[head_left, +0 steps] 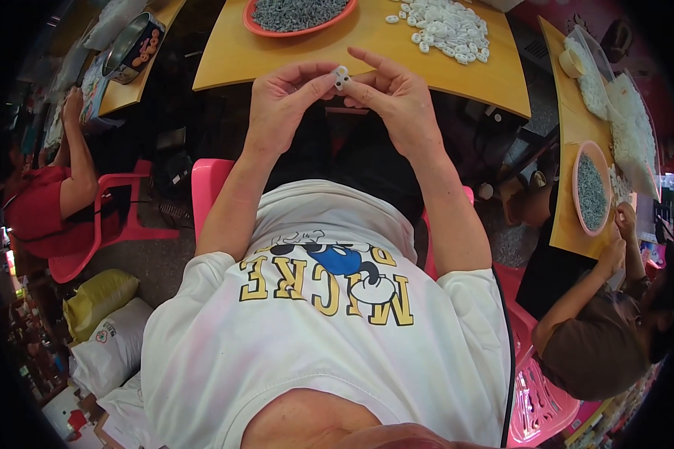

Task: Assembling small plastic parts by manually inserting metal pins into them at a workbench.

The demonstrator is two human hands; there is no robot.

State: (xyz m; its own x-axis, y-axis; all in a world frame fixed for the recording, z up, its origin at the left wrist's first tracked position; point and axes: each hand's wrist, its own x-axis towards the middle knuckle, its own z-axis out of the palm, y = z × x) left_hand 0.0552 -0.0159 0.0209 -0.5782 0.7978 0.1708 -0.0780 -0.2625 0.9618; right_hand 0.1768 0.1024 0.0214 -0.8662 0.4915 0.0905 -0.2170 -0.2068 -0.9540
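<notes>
A small white plastic piece with dark holes (341, 78) is held up in front of me, just off the near edge of the table. My left hand (281, 105) pinches it between thumb and fingertips. From the other side my right hand (403, 108) meets it with the thumb, index finger raised and the other fingers curled; whether a small part sits in that grip is hidden. Beyond my hands, a heap of similar white oval pieces (449, 34) lies at the table's right. A round red tray (256, 28) full of small grey parts (296, 11) stands at the far middle.
My yellow-brown table (228, 56) spans the top. At left, a person in red (34, 194) sits near a large tin (133, 49). At right, another person works by a tray of grey parts (591, 187) and bags of white pieces (630, 123). Sacks (108, 344) lie lower left.
</notes>
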